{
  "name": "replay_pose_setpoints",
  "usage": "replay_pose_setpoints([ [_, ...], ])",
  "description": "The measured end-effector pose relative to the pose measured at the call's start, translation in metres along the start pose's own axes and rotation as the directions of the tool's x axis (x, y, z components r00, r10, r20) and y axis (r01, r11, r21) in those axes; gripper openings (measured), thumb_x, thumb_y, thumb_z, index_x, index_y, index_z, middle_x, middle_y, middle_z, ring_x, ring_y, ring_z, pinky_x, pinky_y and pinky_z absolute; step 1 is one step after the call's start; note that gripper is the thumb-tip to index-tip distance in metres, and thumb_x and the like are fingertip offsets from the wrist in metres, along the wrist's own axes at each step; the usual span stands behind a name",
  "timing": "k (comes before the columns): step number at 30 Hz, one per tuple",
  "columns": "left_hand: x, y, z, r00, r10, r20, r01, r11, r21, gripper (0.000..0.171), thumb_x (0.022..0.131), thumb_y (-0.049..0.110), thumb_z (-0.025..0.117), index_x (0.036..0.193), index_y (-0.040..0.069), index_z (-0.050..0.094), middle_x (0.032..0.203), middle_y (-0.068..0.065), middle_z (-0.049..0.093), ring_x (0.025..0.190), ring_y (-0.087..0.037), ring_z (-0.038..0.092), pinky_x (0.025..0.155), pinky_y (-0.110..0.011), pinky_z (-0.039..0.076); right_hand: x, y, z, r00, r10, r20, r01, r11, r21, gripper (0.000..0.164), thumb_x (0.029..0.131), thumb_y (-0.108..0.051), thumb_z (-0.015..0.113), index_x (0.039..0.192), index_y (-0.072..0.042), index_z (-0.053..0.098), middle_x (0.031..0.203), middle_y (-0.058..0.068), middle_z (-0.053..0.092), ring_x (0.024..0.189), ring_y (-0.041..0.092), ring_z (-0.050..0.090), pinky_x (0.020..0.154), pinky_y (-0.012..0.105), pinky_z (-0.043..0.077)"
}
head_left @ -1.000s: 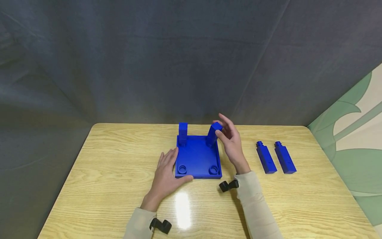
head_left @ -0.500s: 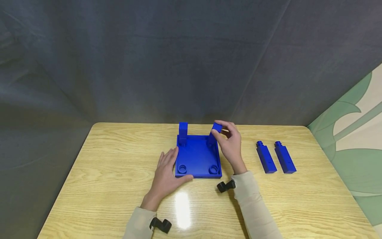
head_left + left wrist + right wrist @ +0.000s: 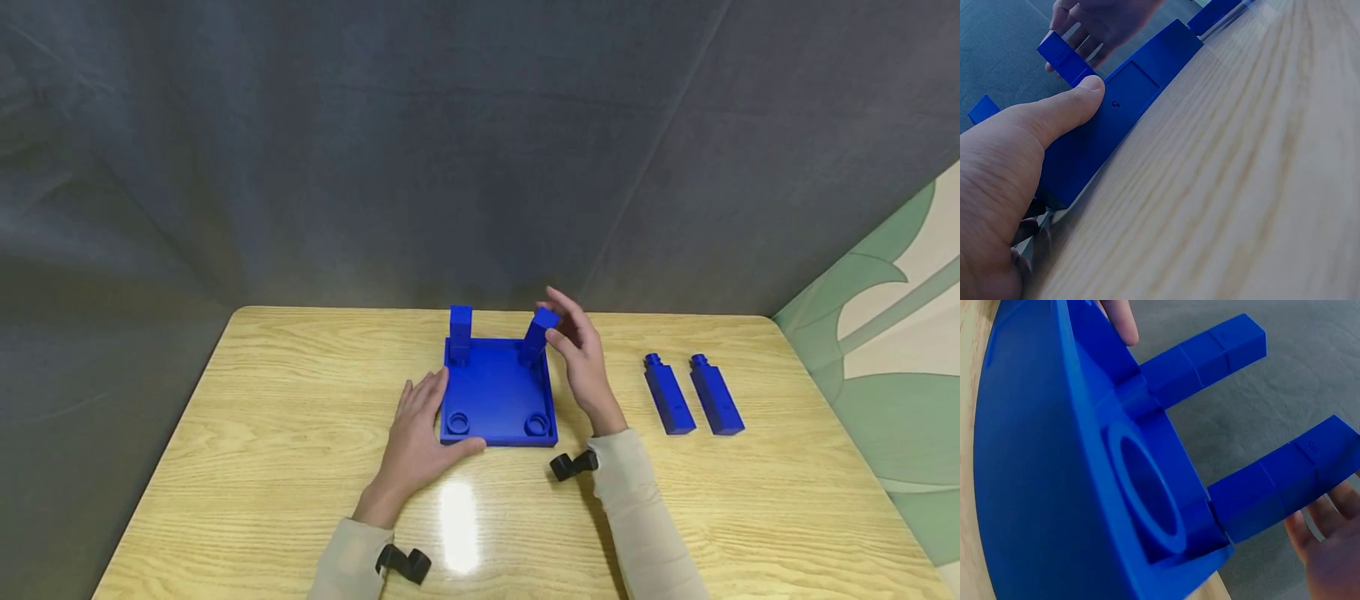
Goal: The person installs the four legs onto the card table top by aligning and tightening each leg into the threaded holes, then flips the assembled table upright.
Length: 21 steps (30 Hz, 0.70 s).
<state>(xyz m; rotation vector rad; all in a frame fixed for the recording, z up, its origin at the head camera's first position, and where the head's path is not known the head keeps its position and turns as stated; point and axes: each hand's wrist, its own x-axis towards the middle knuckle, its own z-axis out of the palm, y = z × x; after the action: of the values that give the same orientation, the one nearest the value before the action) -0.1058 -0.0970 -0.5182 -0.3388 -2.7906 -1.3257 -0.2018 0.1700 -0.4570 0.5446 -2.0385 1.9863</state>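
A square blue tabletop [image 3: 497,396] with a raised rim lies underside up. My left hand [image 3: 416,450] holds its near left corner, thumb along the front wall and fingers on the left side. At the back left corner a blue table leg [image 3: 461,327] stands upright. The back right leg [image 3: 538,333] leans to the right in its corner. Around that leg is my right hand [image 3: 585,362], thumb tip near its side and fingers spread loosely behind it. Two round sockets at the front, the left socket [image 3: 458,423] and the right socket [image 3: 536,425], hold no leg.
Two more blue legs with threaded ends, the nearer leg [image 3: 670,398] and the farther leg [image 3: 717,398], lie on the wooden table [image 3: 285,433] to the right. A dark curtain [image 3: 450,167] hangs behind the table's back edge.
Half a second ago the right fingers pinched the back right leg's top; now they have loosened and spread, with the hand slightly turned. The left hand and tabletop stay put.
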Motion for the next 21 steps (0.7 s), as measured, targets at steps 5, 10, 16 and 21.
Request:
replay_pose_setpoints([
  [5, -0.0006, -0.0006, 0.0005, 1.0, 0.0, -0.001, 0.0, 1.0, -0.001, 0.126, 0.082, 0.062, 0.092, 0.178, 0.012, 0.026, 0.18, -0.019, 0.032, 0.169, -0.043, 0.019, 0.139, -0.062, 0.007, -0.0003, 0.0009, -0.0038, 0.999, 0.018, 0.045, -0.021, 0.997, 0.07, 0.053, 0.111, 0.003, 0.048, 0.163, 0.011, 0.043, 0.152, 0.036, 0.06, 0.134, 0.015, 0.067, 0.111, 0.024, 0.053],
  [10, -0.0003, -0.001, 0.0002, 1.0, 0.004, -0.004, -0.004, 1.0, 0.002, 0.126, 0.082, 0.063, 0.091, 0.178, 0.013, 0.026, 0.18, -0.02, 0.032, 0.169, -0.043, 0.019, 0.139, -0.062, 0.007, 0.0, 0.0013, -0.0045, 0.999, 0.027, 0.036, -0.028, 0.999, 0.024, 0.049, 0.11, 0.004, 0.054, 0.158, 0.01, 0.051, 0.145, 0.019, 0.07, 0.122, 0.012, 0.068, 0.102, 0.022, 0.056],
  [16, 0.0, -0.0012, 0.0001, 1.0, 0.021, -0.01, -0.021, 1.0, 0.001, 0.126, 0.082, 0.063, 0.091, 0.177, 0.011, 0.028, 0.179, -0.02, 0.033, 0.169, -0.043, 0.021, 0.14, -0.061, 0.007, 0.001, 0.0032, -0.0032, 1.0, 0.011, -0.021, -0.012, 0.998, -0.067, 0.043, 0.106, 0.009, 0.063, 0.149, 0.009, 0.062, 0.129, 0.003, 0.07, 0.102, 0.01, 0.063, 0.092, 0.021, 0.055],
  [21, -0.0003, 0.0001, 0.0001, 1.0, 0.023, -0.009, -0.023, 1.0, -0.008, 0.125, 0.082, 0.06, 0.092, 0.177, 0.01, 0.027, 0.179, -0.019, 0.033, 0.169, -0.041, 0.022, 0.14, -0.059, 0.006, 0.0016, 0.0033, 0.0, 0.997, -0.002, -0.077, -0.007, 0.993, -0.114, 0.039, 0.102, 0.009, 0.072, 0.141, 0.012, 0.064, 0.119, 0.012, 0.065, 0.105, 0.01, 0.063, 0.099, 0.022, 0.055],
])
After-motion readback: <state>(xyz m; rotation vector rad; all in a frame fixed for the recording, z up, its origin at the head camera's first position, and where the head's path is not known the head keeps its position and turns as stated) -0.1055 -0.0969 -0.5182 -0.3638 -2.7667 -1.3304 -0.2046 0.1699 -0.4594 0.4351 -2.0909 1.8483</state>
